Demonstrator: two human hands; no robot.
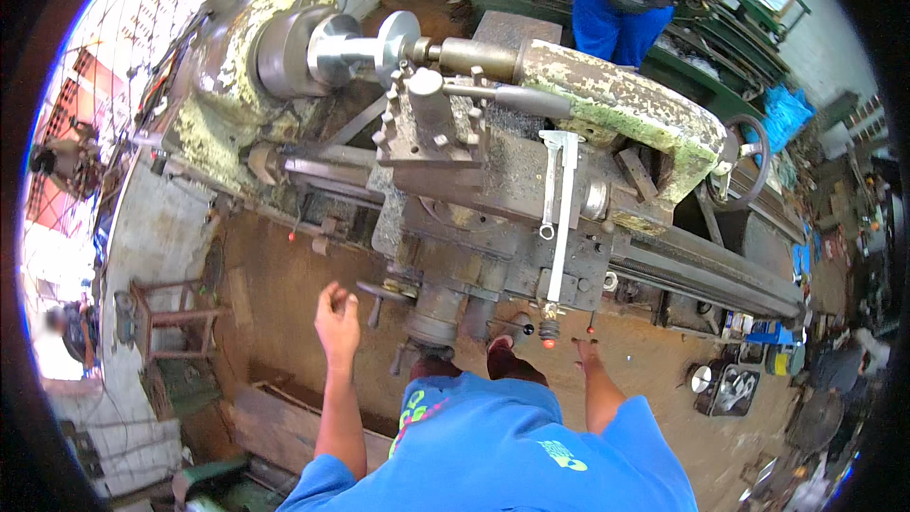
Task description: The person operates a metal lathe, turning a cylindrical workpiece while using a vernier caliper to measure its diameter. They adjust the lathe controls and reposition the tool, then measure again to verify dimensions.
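Observation:
My left hand (337, 324) is raised to the left of the lathe carriage's handwheel (387, 291), not touching it; its fingers bend loosely, thumb apart, with nothing visible in them. Low at the right, my right hand (588, 355) has its fingers apart, just below a lever with a red knob (591, 328). A shiny flanged metal workpiece (398, 43) sits between the chuck (289, 52) and the tailstock (621, 95). The tool post (433, 128) with its long handle stands in front of it. On the carriage lie a wrench (549, 185) and a caliper (565, 218), side by side.
Beyond the lathe stands a person in blue trousers (621, 19). A dark tray (732, 389) rests on the floor at right. At left are a wooden stand (175, 318) and a window grille. Lathe bed rails (706, 270) run rightward; another person (844, 365) is at far right.

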